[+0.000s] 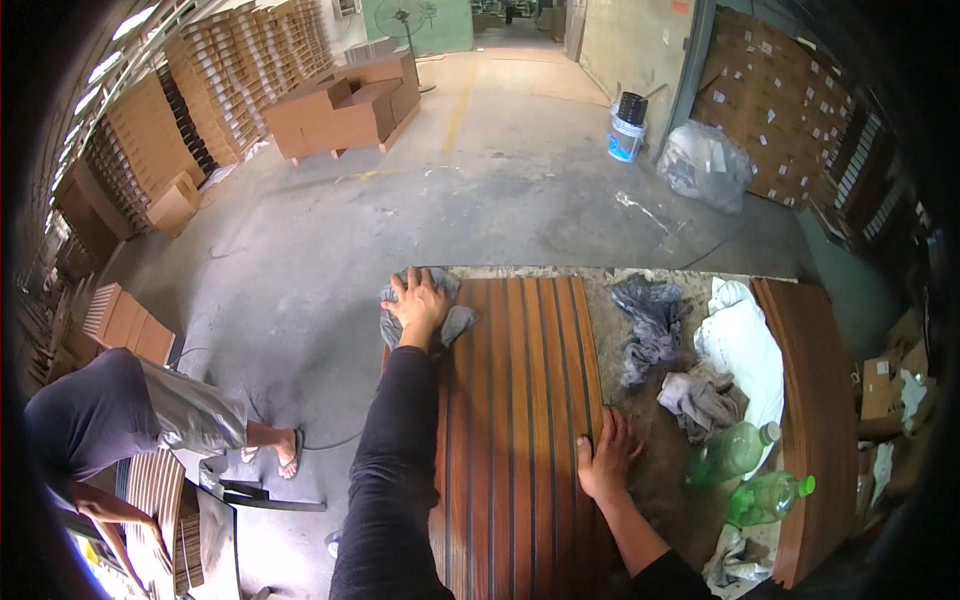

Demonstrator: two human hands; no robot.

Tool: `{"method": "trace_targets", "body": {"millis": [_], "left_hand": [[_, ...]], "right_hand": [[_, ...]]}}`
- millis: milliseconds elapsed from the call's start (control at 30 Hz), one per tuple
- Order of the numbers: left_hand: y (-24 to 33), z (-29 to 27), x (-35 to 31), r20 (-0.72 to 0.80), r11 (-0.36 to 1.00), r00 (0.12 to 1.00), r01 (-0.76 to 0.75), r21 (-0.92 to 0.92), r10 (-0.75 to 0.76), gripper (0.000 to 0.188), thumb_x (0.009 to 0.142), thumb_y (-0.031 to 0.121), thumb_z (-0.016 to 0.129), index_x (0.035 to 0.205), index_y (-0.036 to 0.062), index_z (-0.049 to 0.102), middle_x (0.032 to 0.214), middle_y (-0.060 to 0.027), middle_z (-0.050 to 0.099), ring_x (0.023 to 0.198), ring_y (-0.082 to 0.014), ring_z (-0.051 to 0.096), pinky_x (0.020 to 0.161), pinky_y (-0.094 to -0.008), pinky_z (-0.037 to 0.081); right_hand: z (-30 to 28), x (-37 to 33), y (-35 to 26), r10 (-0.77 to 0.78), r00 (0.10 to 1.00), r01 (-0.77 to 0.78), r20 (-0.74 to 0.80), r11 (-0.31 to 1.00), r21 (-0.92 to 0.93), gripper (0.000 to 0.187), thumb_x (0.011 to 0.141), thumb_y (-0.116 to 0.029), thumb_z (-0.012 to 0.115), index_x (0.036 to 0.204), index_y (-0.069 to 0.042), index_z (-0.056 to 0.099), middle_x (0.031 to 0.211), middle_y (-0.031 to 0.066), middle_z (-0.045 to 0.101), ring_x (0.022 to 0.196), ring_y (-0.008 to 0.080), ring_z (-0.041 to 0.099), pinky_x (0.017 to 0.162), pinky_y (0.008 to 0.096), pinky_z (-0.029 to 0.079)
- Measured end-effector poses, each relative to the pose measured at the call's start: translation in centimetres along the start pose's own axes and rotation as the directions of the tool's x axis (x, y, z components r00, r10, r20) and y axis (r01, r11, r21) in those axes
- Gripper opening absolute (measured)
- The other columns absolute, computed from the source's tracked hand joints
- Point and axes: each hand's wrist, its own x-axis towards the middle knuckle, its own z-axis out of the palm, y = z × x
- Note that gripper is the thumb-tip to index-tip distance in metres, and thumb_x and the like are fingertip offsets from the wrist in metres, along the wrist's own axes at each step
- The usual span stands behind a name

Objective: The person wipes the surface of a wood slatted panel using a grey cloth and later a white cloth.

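Observation:
My left hand lies over a crumpled grey rag, pressing it onto the far left corner of a slatted wooden panel. The panel is reddish brown with dark grooves running lengthwise, and it looks shiny. On the panel's right edge rests my right hand, its fingers stretched out and nothing held in it. Just right of the panel lie a dark grey cloth and a lighter grey cloth on the worktable.
Two green plastic bottles lie beside a white cloth and stacked brown boards. At the left, another person bends over slatted panels. Stacked brown pieces, a bucket and a plastic bag stand farther off.

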Motion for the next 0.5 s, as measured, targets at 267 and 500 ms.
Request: {"method": "trace_targets", "body": {"millis": [267,500], "left_hand": [[-5.9,-2.3,-18.2,-0.005,0.982,0.983,-0.186,-0.025,0.186,0.055,0.080,0.025,0.054,0.133,0.0177,0.043,0.147,-0.0053,0.025,0.131,-0.0404,0.023,0.093,-0.0668,0.031],[-9.5,-4.2,-32.6,-0.052,0.980,0.979,-0.197,0.041,0.199,0.053,0.073,0.015,0.057,0.126,0.0099,0.052,0.142,-0.0114,0.034,0.125,-0.0454,0.030,0.100,-0.0526,0.033]], "right_hand": [[-0.8,0.8,-0.4,-0.023,0.998,0.027,-0.057,0.997,0.072,0.059,0.088,-0.029,0.050,0.137,-0.005,0.027,0.143,0.0135,0.025,0.135,0.0347,0.013,0.102,0.0660,0.006],[0.3,1.2,-0.6,-0.027,0.999,0.027,-0.037,1.000,0.005,0.061,0.088,-0.032,0.048,0.137,-0.004,0.026,0.143,0.0130,0.025,0.136,0.0354,0.013,0.103,0.0654,0.002]]}}
